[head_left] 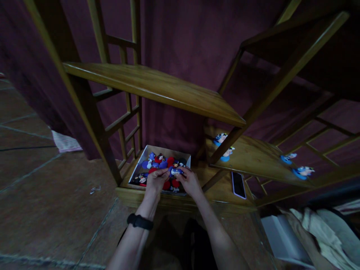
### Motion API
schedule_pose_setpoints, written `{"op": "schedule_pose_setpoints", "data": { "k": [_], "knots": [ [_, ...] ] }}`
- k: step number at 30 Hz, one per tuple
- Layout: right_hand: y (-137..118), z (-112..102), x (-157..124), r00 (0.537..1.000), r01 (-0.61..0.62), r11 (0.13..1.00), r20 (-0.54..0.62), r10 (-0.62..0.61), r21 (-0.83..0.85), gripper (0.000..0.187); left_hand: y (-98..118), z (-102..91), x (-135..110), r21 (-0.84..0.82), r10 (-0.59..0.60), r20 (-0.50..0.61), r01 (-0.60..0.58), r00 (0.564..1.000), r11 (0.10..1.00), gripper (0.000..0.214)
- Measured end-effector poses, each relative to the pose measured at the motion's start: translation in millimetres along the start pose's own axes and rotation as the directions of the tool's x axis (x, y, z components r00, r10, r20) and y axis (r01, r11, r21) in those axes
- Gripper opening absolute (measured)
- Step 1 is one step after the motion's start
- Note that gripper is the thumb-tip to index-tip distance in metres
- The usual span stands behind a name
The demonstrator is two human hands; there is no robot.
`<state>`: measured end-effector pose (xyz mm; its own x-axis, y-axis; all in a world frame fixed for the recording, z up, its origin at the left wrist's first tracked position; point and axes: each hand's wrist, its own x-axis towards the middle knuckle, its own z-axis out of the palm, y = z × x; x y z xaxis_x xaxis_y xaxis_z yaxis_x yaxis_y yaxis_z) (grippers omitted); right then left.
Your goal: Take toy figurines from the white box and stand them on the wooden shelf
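An open box (144, 154) on the lowest wooden shelf holds several small blue and red figurines (160, 161). My left hand (155, 180), a black band on its wrist, reaches into the box with fingers curled round something I cannot make out. My right hand (190, 181) is beside it, pinching a blue figurine (176, 171) over the box's front part. Both hands nearly touch each other.
A wooden shelf unit (157, 88) stands against a dark red wall. Blue figurines (221, 139) stand on the middle shelf at right, with more (302, 171) further right. A phone (238, 184) lies on the bottom shelf. Cloth (317, 228) and a white box lie at lower right.
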<state>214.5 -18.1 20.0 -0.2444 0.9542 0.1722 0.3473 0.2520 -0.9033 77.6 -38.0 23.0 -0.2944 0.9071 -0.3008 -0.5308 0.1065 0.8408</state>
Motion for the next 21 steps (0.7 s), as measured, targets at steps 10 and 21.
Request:
{"op": "schedule_pose_setpoints", "data": {
  "k": [10, 21],
  "knots": [
    [0.0, 3.4, -1.8, 0.997, -0.074, 0.990, 0.005, 0.074, 0.119, 0.029, -2.0, -3.3, 3.6, 0.194, 0.157, 0.010, -0.156, 0.987, 0.968, 0.024],
    [-13.4, -4.8, -5.0, 0.988, 0.157, 0.972, 0.026, -0.155, -0.174, 0.029, 2.4, -5.2, 4.2, 0.066, 0.028, 0.002, -0.028, 1.000, 0.997, 0.024]
  ]
}}
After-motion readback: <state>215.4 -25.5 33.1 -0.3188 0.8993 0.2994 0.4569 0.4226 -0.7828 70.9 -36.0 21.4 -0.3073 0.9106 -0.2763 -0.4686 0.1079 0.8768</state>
